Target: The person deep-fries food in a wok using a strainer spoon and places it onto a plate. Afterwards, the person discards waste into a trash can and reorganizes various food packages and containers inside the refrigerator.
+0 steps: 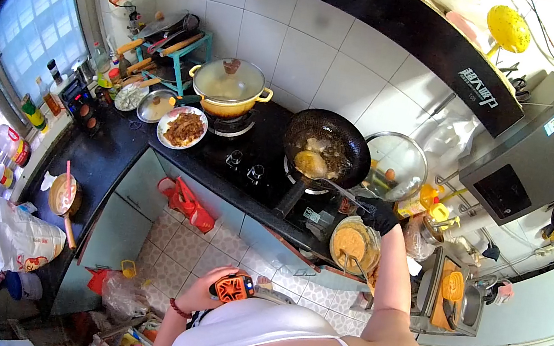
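Observation:
My right hand, in a black glove, is closed around the handle of a metal spatula. The spatula reaches into a dark wok on the right burner, its head by a pale yellow piece of food in oil. Below that hand stands a tub of orange-brown batter with a utensil in it. My left hand is bare and held at my waist, its fingers against an orange-and-black object whose kind I cannot make out.
A lidded yellow pot occupies the left burner, beside a plate of browned food. A glass lid leans behind the wok, with oil bottles to its right. A small pan sits on the left counter. The range hood hangs overhead.

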### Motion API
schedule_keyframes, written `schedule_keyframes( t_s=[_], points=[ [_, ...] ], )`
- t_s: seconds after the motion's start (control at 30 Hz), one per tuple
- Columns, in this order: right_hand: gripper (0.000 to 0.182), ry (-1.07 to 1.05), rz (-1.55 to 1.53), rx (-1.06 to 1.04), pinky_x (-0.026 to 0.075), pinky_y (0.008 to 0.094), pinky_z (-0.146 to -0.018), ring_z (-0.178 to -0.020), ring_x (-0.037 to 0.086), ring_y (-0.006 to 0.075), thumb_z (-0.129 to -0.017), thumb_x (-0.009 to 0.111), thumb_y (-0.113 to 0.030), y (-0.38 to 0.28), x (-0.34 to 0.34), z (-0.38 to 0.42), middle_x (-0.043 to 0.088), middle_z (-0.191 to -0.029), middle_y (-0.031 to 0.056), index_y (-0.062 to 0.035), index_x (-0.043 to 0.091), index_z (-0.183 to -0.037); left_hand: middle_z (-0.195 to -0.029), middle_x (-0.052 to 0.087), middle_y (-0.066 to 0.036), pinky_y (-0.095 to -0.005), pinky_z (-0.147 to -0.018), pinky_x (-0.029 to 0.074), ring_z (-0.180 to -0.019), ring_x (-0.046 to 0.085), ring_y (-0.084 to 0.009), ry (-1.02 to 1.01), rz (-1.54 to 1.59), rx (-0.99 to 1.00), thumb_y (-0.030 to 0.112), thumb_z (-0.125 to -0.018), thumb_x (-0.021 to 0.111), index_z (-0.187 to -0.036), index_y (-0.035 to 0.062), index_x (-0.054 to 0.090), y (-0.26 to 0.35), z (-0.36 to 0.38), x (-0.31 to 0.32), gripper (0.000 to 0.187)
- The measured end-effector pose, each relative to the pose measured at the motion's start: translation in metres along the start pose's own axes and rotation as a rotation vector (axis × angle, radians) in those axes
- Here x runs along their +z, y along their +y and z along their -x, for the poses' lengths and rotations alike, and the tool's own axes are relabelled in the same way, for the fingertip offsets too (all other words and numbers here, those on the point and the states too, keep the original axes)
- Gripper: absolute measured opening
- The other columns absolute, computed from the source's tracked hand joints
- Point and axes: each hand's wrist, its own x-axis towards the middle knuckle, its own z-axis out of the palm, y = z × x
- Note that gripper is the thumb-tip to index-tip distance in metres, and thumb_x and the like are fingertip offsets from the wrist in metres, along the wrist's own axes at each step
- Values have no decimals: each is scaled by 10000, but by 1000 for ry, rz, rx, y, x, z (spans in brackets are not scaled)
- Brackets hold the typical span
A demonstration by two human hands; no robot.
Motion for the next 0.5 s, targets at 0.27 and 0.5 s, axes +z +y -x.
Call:
schedule_keyframes(
  t_s=[0.27, 0.5],
  points=[
    [309, -40, -92, -119, 487, 306, -656, -747, 614, 212, -848, 554, -116, 52, 47, -26, 664, -898, 71, -89, 619, -1149, -1335, 480, -144, -365, -1063, 348, -1295, 408, -280, 2, -10, -10, 60, -671, 768, -1307, 51, 483, 1, 1, -4, 697],
    [203, 322, 72, -566, 487, 342, -654, -717, 603, 230, -878, 528, -171, 7, 39, -28, 638, -813, 110, -47, 636, -997, -1349, 472, -129, -362, -1065, 346, -1300, 402, -271, 7, 12, -9, 63, -680, 763, -1315, 53, 475, -4, 1, -4, 697]
  ],
)
